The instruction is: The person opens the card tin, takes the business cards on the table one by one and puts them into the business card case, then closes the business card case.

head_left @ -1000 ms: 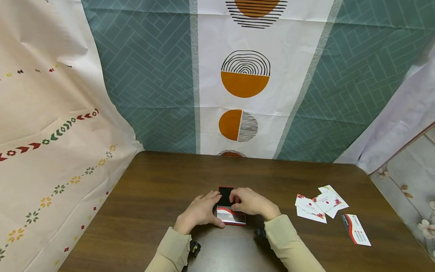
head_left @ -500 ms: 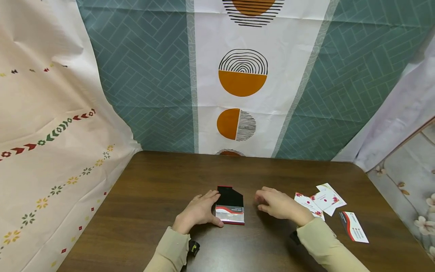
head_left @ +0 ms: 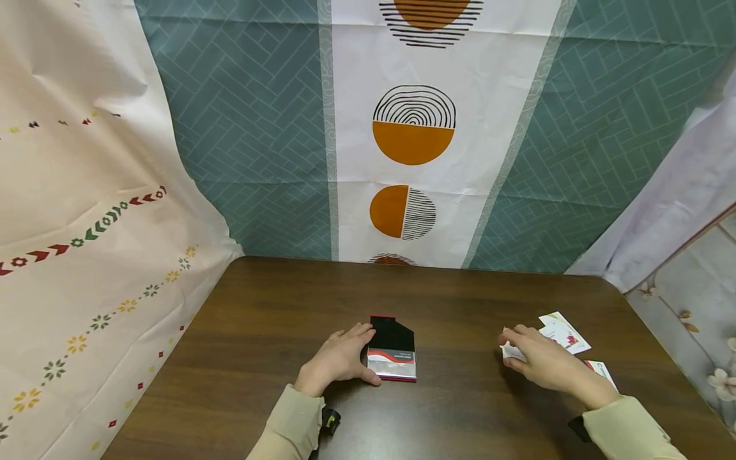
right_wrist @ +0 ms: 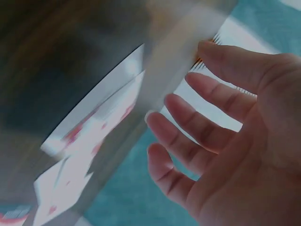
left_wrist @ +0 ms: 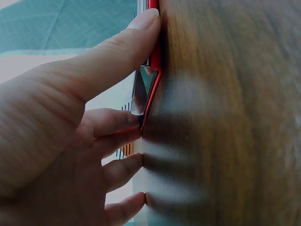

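An open red business card case [head_left: 391, 364] with a black lid lining lies on the table, a red, white and grey card showing inside. My left hand [head_left: 338, 359] rests along its left side; in the left wrist view the thumb [left_wrist: 141, 21] presses the red edge and the index finger touches the lid end, the other fingertips on the wood. Off to the right, my right hand [head_left: 543, 359] hovers over a group of white flower-printed cards [head_left: 562, 333]. Its fingers are loosely bent, holding nothing, with the cards [right_wrist: 106, 115] apart from the fingertips in the right wrist view.
A red, black and white card [head_left: 601, 372] lies right of the flower cards, partly hidden by the right hand. The brown table [head_left: 287, 306] meets a patterned cloth backdrop [head_left: 264, 160] behind, with more cloth on both sides.
My right hand has left the card case and moved right to above the white cards, uncovering the card in the case. The left hand has stayed at the case.
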A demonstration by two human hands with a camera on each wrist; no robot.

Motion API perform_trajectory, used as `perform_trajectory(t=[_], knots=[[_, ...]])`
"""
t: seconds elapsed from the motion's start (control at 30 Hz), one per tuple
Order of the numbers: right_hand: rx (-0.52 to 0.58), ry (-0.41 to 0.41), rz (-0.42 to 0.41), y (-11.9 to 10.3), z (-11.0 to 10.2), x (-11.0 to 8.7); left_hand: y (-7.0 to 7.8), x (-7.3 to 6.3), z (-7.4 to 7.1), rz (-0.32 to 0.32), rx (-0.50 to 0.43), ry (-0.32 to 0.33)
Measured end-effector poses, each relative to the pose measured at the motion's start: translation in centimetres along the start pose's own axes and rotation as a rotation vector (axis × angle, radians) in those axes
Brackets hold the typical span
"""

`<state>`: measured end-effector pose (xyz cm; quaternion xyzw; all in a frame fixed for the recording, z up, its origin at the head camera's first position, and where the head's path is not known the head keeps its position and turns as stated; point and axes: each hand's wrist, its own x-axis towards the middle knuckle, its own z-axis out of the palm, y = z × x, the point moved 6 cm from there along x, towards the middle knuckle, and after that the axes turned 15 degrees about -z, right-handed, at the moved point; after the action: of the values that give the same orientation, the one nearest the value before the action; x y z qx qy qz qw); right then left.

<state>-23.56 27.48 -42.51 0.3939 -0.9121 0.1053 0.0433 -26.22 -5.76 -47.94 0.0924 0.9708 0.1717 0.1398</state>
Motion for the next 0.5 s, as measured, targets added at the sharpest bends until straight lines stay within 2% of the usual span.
perform_trajectory(t=[0.17,0.4,0.5], knots=[[-0.066,0.015,0.096,2.6,-0.4,-3.7,0.0,0.0,0.1,-0.006,0.000,-0.005],[-0.014,-0.115,0.261,5.8,-0.4,-8.2,0.0,0.0,0.3,-0.008,-0.002,-0.008],[-0.011,-0.143,0.320,7.0,-0.5,-9.8,0.0,-0.1,0.3,-0.004,-0.005,-0.011]])
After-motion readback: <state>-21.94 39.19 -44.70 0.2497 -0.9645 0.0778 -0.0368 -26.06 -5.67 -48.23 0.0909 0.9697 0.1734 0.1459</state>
